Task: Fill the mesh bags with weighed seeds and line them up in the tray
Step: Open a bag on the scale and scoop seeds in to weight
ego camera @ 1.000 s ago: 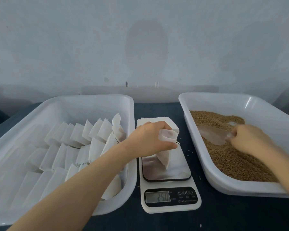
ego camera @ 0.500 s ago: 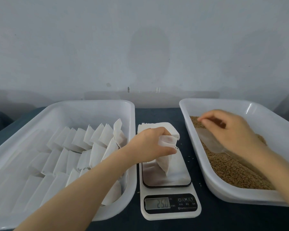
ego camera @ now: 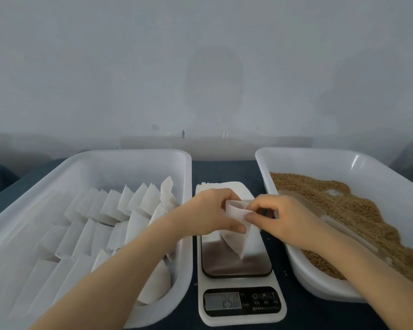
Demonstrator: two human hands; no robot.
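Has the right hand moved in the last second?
Yes. The right hand left the seed tray, crossing its rim leftward to the scale, and now pinches the mesh bag at its mouth.

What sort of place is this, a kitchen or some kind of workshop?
Likely a small seed-packing bench, not a kitchen: a digital scale sits between a tub of loose seeds and a tray of lined-up white bags, while the left hand and right hand pinch a mesh bag at it.

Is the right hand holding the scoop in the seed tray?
No, the right hand pinches the mesh bag over the scale together with the left hand, and the scoop lies loose on the seeds.
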